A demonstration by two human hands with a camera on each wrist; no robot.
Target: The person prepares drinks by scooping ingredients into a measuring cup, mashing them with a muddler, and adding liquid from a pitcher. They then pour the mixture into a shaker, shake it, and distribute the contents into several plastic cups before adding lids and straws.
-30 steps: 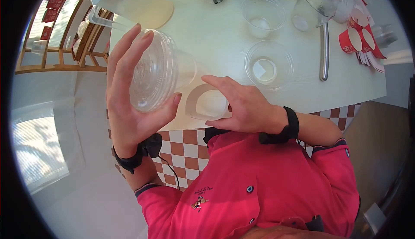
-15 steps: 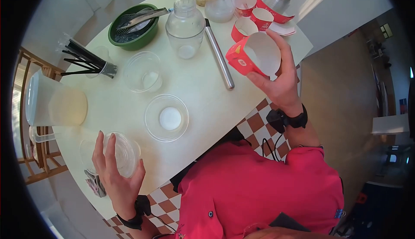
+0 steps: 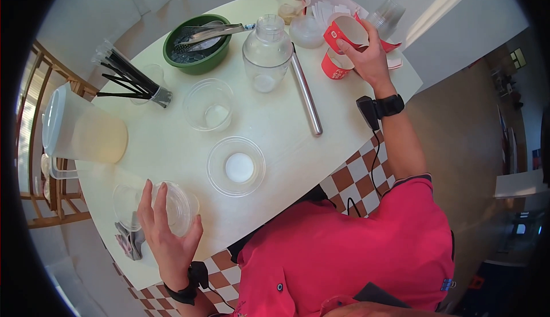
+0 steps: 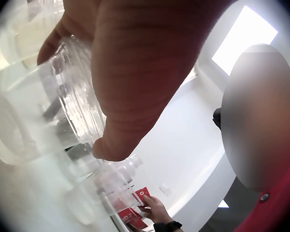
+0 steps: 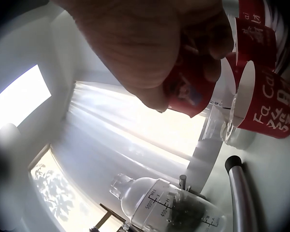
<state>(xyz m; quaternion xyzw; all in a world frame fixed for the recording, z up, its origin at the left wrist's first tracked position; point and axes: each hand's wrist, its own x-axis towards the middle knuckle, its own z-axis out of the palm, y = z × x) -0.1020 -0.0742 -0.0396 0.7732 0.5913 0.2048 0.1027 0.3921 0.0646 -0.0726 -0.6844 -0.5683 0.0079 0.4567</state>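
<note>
My left hand [image 3: 170, 242] grips a clear plastic cup [image 3: 182, 211] by its ridged rim, over the near left of the table. Its thumb and fingers lie on either side of the rim [image 4: 79, 92] in the left wrist view. At the back right, my right hand [image 3: 369, 59] holds a red paper cup sleeve [image 3: 338, 35] with a white inside, pinched between thumb and fingers. Just below that stands another red sleeve [image 3: 335, 68], overlapped by the held one in the head view. Lettering shows on a standing sleeve [image 5: 270, 104] in the right wrist view.
Two clear bowls [image 3: 213, 129] stand mid-table. Behind them are a shaker bottle [image 3: 267, 56], a metal rod [image 3: 307, 95] and a green basin [image 3: 201, 65] with tongs. To the left are black straws [image 3: 129, 76] and a lidded pitcher [image 3: 86, 128]. A grey cloth [image 3: 130, 242] lies near the left edge.
The right hand has carried the sleeve from in front of the body to the other red sleeves at the back right. The left hand still grips the clear cup. The head view has turned right.
</note>
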